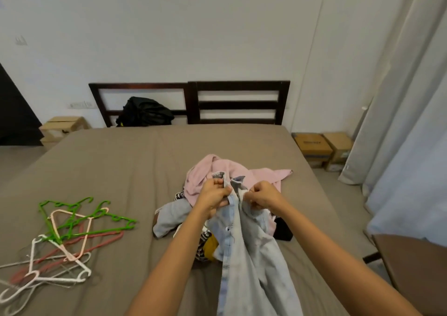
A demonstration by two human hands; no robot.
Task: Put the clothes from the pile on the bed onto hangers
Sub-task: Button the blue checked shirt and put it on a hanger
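Two hands meet above the bed (116, 168), each gripping the top of a pale blue denim shirt (251, 257). The left hand (214, 196) has its fingers curled round the fabric with the thumb pressed on top. The right hand (262, 197) pinches the opposite edge between thumb and bent fingers. The two hands are close together, with a narrow fold of the collar showing between them. The shirt hangs down from this grip towards the near edge of the bed, and one sleeve (169, 217) trails out to the left over the sheet.

Beneath and behind the shirt lies the pile of clothes (275, 221), right of the bed's middle and nearer the right edge than the left. A pink garment (232, 168) sits on top at the far side. A black piece (283, 231) shows at the right of the pile, and striped and yellow cloth peeks out under the shirt.

Well apart from the pile, by the left edge towards the near left corner, lies a loose heap of hangers (67, 238): green, pink, white and grey, crossing over one another.

At the far edge stands a dark slatted headboard (239, 103) with a black bag (145, 112) leaning against it. Cardboard boxes (321, 146) sit on the floor past the far right corner, beside pale curtains (399, 98).
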